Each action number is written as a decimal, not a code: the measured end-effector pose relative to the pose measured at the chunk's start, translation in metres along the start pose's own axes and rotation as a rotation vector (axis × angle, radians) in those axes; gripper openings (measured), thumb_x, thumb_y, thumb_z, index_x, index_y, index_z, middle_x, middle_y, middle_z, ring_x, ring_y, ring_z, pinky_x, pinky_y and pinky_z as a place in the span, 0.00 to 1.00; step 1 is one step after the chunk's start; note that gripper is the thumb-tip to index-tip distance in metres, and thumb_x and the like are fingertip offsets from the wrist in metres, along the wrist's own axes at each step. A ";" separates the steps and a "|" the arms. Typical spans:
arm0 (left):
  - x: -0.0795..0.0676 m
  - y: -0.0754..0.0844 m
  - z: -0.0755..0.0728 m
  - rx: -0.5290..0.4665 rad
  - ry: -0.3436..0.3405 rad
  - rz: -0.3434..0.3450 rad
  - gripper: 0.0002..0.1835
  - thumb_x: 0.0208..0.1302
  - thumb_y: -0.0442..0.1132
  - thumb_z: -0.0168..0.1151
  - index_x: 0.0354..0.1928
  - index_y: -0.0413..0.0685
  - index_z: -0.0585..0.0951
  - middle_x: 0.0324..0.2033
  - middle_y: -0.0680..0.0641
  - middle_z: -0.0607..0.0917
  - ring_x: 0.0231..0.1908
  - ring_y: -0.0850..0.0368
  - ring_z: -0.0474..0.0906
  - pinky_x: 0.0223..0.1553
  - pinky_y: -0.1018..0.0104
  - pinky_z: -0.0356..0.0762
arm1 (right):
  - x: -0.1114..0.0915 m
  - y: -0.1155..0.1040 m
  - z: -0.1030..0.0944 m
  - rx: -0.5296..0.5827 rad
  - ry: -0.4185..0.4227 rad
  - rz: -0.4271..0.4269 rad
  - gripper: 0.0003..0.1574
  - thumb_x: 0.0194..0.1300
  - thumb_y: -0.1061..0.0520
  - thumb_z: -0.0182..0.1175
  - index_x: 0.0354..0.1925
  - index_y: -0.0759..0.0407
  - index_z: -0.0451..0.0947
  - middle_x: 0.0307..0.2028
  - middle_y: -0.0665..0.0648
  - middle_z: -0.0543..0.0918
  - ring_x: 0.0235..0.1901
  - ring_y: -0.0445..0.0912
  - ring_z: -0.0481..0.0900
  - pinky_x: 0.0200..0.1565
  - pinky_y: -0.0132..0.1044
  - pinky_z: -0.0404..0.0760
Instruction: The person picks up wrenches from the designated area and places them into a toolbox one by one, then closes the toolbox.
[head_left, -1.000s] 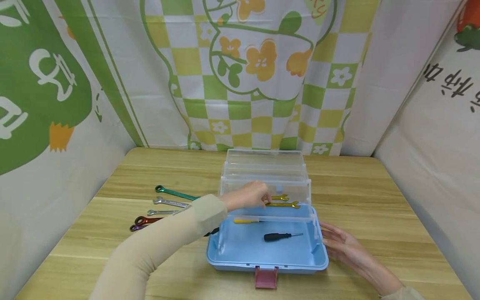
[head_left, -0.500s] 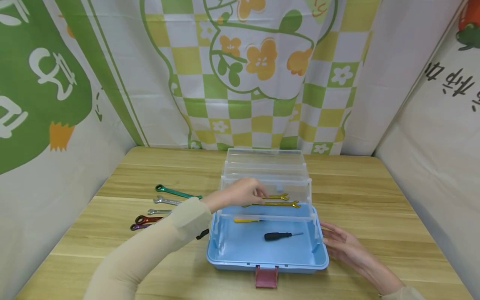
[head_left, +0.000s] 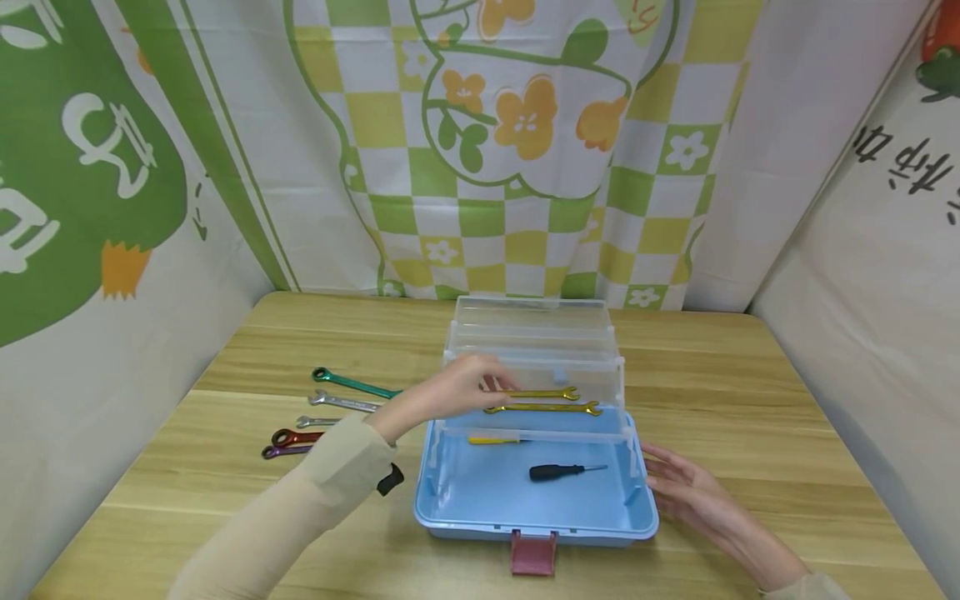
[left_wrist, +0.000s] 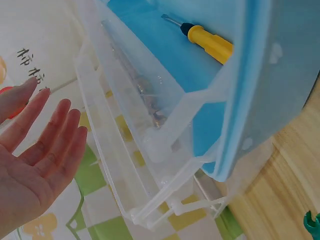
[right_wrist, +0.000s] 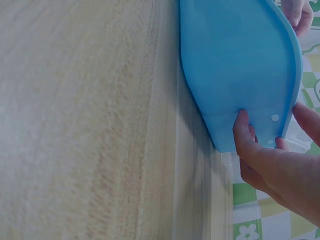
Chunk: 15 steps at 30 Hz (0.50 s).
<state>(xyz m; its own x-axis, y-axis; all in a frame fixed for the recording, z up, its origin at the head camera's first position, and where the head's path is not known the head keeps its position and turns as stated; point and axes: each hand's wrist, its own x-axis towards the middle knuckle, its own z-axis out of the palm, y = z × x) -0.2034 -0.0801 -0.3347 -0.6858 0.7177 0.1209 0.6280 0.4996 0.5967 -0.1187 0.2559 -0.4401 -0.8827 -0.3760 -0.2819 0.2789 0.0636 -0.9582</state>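
Observation:
The left hand point(head_left: 459, 387) hovers over the left end of the clear tray point(head_left: 525, 436) of a blue toolbox point(head_left: 487, 504). In the left wrist view that hand point(left_wrist: 37, 165) has its fingers extended, with nothing in its grasp. Two gold wrenches point(head_left: 551, 408) lie in the tray, the rear one partly behind the fingertips. On the toolbox floor are a black-handled screwdriver point(head_left: 555, 472) and a yellow-handled screwdriver point(head_left: 495, 440). The right hand point(head_left: 693, 493) rests against the toolbox's right side; in the right wrist view its extended fingertips touch the blue wall point(right_wrist: 240, 65).
Left of the toolbox several wrenches lie on the wooden table point(head_left: 187, 500): a green wrench point(head_left: 356, 384), a larger silver wrench point(head_left: 341, 402), a smaller silver wrench point(head_left: 318, 422), a red wrench point(head_left: 296, 437) and a purple wrench point(head_left: 285, 452). A pink latch point(head_left: 533, 552) hangs at the toolbox's front.
My left hand has let go of the gold wrench and drawn back to the left, uncovering more of both gold wrenches in the tray. The right hand stays at the toolbox's side.

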 end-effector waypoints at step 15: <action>-0.044 -0.025 -0.003 -0.135 0.175 -0.038 0.11 0.59 0.37 0.58 0.44 0.43 0.79 0.42 0.45 0.80 0.41 0.51 0.75 0.43 0.59 0.74 | 0.001 0.000 -0.001 -0.003 -0.001 0.011 0.41 0.64 0.58 0.49 0.66 0.67 0.39 0.63 0.75 0.45 0.60 0.57 0.58 0.55 0.50 0.64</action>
<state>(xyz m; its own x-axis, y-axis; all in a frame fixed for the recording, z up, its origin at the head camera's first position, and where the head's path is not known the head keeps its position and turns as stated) -0.1907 -0.1256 -0.3525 -0.7687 0.5987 0.2249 0.5536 0.4466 0.7029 -0.1195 0.2562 -0.4401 -0.8792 -0.3761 -0.2924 0.2875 0.0706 -0.9552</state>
